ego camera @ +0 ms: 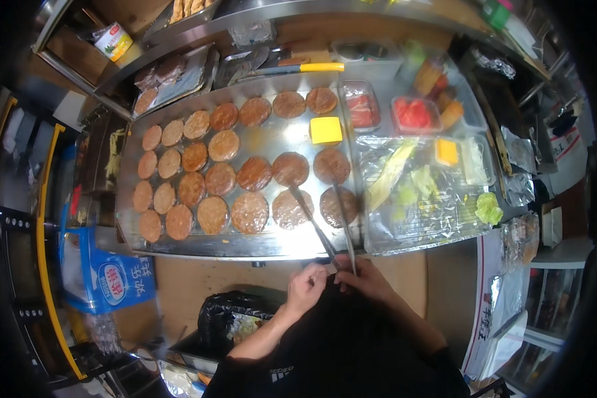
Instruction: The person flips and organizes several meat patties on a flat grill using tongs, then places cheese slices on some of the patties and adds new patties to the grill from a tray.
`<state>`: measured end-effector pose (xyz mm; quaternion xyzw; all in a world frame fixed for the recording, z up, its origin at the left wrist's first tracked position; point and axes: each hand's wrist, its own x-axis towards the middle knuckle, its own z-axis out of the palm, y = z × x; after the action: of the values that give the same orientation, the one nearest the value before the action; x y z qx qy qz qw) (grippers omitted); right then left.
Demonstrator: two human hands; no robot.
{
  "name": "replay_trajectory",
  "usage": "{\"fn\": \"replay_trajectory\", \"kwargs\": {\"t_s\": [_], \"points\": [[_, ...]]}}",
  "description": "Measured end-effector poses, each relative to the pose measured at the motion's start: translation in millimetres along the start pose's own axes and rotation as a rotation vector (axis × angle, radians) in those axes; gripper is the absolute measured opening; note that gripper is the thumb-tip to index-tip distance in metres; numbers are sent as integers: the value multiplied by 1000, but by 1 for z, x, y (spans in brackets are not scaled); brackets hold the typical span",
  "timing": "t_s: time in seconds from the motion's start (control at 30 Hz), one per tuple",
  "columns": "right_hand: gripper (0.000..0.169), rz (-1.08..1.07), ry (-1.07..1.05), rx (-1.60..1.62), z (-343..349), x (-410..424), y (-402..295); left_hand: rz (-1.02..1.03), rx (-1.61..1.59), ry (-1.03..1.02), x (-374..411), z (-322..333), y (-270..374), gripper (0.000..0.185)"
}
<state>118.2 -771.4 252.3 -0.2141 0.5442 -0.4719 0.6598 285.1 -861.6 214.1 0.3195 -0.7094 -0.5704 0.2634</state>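
Note:
Metal tongs (347,231) are held in my right hand (360,278) at the griddle's front edge, their arms spread and reaching over the meat patties. Close by on the left is my left hand (306,286), its fingers curled; whether it pinches anything cannot be told. Rows of round patties lie on the flat steel griddle (194,245). The tong tips lie at two of them, a patty (290,166) and another patty (331,163) to its right; contact is unclear. A yellow cheese slice (326,130) covers a patty behind these.
Right of the griddle, a foil-lined rack (418,226) bears lettuce (488,209) and cheese slices (446,151). Plastic tubs of red slices (416,114) and sliced meat (361,107) stand behind. A yellow-handled tool (322,67) lies along the back edge. Below is a black-lined bin (219,313).

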Motion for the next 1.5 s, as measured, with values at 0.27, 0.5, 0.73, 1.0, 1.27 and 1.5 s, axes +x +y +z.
{"fn": "replay_trajectory", "kwargs": {"t_s": [0.27, 0.5, 0.73, 1.0, 1.27, 1.5], "points": [[69, -105, -157, -169, -39, -17, 45, -408, -236, -126, -36, 42, -5, 18], [73, -162, -300, -21, -74, -29, 56, -395, -177, -9, -60, 85, -16, 21], [66, -47, -471, -112, -100, -47, 55, -833, -951, 248, -50, 106, 4, 53], [49, -72, -374, -134, -143, -60, 87, -783, -797, 427, -47, 129, 23, 46], [44, -191, -333, -126, -100, -37, 75, -500, -468, 293, -47, 120, 36, 19], [46, -79, -291, 224, -35, -10, -8, -399, -615, 223, -44, 100, 59, 27]]}}
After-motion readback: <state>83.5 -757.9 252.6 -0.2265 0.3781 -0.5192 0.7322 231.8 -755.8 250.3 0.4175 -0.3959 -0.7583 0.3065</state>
